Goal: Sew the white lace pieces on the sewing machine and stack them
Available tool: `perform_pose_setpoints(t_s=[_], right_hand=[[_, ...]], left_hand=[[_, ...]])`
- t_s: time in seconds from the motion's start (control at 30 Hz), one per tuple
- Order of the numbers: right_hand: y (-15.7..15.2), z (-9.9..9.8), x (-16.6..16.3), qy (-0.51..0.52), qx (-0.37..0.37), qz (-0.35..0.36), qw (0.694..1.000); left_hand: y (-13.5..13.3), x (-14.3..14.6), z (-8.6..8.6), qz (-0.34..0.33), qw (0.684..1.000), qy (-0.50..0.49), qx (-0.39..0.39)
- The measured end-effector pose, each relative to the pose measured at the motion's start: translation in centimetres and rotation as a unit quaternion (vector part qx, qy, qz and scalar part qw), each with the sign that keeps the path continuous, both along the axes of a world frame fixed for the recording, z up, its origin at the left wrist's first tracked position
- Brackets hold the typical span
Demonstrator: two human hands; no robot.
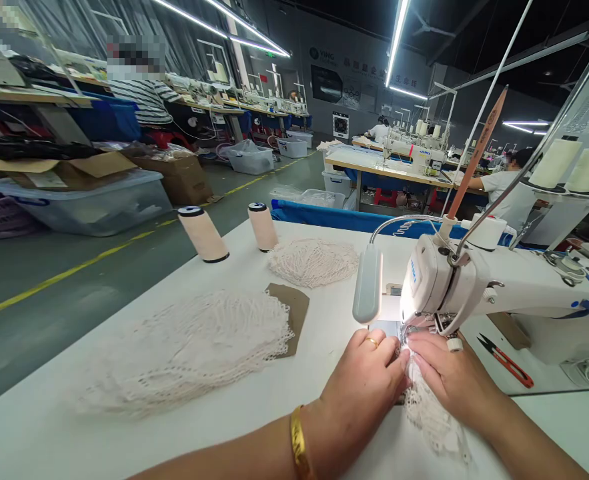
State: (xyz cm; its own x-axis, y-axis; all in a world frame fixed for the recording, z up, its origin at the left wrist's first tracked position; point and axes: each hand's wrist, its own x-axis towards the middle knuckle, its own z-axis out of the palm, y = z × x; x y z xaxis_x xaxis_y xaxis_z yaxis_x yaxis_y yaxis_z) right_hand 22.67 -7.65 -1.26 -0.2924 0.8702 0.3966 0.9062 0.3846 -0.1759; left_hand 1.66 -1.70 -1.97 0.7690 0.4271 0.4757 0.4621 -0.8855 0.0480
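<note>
Lace in a pale cream, the lace piece (431, 413) is seen lying on the white table (224, 433), its far end tucked beneath the presser foot (414, 331) of the sewing machine (524, 287) and its near end trailing toward the table's front edge. The left hand (361, 387) is laid on the lace just left of the foot with its fingers bent downward; whether an edge is pinched under the hidden fingertips cannot be told. The right hand (451, 377) is spread open, its fingers pressed flat on the lace just right of the foot, nothing being gripped. The work is lit by the lamp (367, 283) bent over the needle plate. For the seam to be fed well, it is judged that the openwork should be held flat and lightly taut between the two hands, since so loose a mesh is easily stretched or snagged; the fingertips are best kept to either side of the foot and clear of the needle. To the left, a large lace pile (194, 347) is heaped partly over a cardboard template (294, 310), a smaller lace pile (314, 261) lies beyond it, and two thread cones (203, 233) are stood upright near the far edge. Red-handled snips (507, 360) are laid to the right of the machine.
</note>
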Motion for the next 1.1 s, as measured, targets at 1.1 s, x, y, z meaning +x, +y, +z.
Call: perform_pose_setpoints(t_s=[1.1], right_hand=[[-2.0,1.1,-0.3,0.025,-0.071,0.092,0.993]], left_hand=[[2.3,-1.1,0.9,-0.140,0.980,-0.096,-0.101]])
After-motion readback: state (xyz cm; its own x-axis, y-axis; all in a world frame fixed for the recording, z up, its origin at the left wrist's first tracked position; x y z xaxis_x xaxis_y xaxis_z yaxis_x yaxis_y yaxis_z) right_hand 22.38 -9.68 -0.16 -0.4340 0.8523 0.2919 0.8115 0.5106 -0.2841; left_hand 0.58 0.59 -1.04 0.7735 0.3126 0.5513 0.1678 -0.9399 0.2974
